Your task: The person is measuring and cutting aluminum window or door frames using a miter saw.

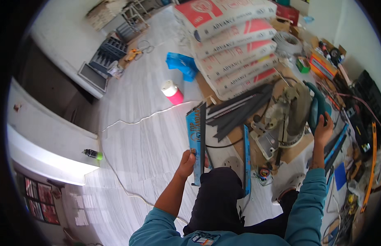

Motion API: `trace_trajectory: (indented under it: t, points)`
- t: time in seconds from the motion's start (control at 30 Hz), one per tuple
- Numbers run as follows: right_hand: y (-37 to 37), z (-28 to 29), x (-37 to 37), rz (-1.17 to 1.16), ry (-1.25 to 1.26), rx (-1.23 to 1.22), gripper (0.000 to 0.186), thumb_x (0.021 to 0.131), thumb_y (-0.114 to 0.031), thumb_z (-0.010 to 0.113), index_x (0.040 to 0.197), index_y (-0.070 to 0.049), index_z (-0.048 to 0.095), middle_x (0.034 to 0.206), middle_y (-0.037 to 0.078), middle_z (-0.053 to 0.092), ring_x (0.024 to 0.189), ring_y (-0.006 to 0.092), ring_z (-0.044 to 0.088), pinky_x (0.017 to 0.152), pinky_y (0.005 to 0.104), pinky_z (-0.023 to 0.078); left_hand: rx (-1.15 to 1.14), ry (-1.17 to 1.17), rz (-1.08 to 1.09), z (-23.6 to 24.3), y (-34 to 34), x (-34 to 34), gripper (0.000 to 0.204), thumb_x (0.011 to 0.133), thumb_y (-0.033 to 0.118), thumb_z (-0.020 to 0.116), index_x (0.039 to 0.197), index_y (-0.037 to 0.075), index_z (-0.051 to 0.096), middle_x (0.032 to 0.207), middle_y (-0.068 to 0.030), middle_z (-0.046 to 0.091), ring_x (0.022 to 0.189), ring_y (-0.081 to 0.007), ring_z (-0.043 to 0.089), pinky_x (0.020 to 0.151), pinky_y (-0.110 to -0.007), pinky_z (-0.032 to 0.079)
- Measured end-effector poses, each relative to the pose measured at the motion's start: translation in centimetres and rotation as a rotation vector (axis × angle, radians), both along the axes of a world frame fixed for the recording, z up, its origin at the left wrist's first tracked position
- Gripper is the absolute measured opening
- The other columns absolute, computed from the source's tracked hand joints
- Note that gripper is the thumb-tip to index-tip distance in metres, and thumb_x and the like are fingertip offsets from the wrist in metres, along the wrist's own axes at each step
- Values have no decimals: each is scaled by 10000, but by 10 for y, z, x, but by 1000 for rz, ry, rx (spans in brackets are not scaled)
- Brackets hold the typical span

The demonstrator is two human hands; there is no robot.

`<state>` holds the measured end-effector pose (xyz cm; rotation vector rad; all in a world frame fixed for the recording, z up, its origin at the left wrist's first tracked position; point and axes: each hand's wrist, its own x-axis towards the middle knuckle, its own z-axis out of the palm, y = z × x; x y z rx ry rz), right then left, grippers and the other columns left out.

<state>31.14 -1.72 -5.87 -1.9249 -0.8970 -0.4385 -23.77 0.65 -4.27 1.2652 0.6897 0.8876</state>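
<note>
My left hand point(186, 164) grips a short, blue-wrapped black profile piece point(195, 143), held upright beside my left knee. My right hand point(323, 129) is wrapped round the teal handle point(318, 104) of a miter saw point(289, 123), which sits on a brown board. Another blue-and-black piece point(246, 162) lies to the right of my knee, and several dark strips point(235, 112) lie left of the saw. A small tape measure point(264, 174) rests below the saw.
Stacked sacks point(231, 49) stand behind the saw. A blue bag point(178, 63), pink-and-white bottle point(172, 92) and white cable point(133, 123) are on the tiled floor. Tools, boxes and an orange level point(370, 164) crowd the right. A black-green bottle point(92, 153) is by the left wall.
</note>
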Motion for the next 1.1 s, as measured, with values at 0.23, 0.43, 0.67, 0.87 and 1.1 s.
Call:
trace_trajectory:
  t: [0.23, 0.43, 0.67, 0.87, 1.1]
  points:
    - [2, 3, 6, 21, 2, -49, 346, 942, -274, 605, 1195, -39, 625, 1170, 174, 641, 1110, 364, 595, 935, 430, 469, 35, -60, 0, 20, -22, -20, 695, 917, 642, 482, 1025, -36, 591, 797, -140, 669, 712, -219, 664, 659, -339, 535]
    - [1, 11, -2, 79, 86, 9, 363, 937, -256, 615, 1217, -24, 607, 1221, 167, 618, 1146, 337, 582, 982, 408, 438, 139, 89, 155, 34, -37, -11, 796, 877, 708, 475, 1188, -23, 518, 819, -92, 607, 755, -163, 589, 683, -305, 467]
    - [-3, 15, -5, 95, 125, -10, 384, 931, -238, 620, 1241, -13, 591, 1233, 177, 608, 1157, 337, 572, 996, 413, 426, 286, 285, 251, 45, -39, 0, 810, 895, 621, 545, 1343, -37, 395, 863, -15, 428, 780, -111, 402, 740, -260, 360]
    - [-1, 15, -5, 65, 127, -31, 383, 935, -248, 618, 1247, -27, 595, 1239, 177, 605, 1164, 344, 570, 990, 425, 435, 280, 363, 299, 30, -37, -1, 833, 879, 626, 559, 1332, -53, 394, 973, -76, 478, 916, -171, 443, 835, -313, 394]
    - [0, 12, -4, 33, 132, -68, 417, 946, -301, 594, 1270, -37, 592, 1254, 182, 602, 1166, 353, 571, 980, 435, 444, 297, 377, 298, 36, -37, 3, 885, 841, 678, 581, 1364, -12, 395, 845, 37, 339, 718, -65, 335, 644, -236, 307]
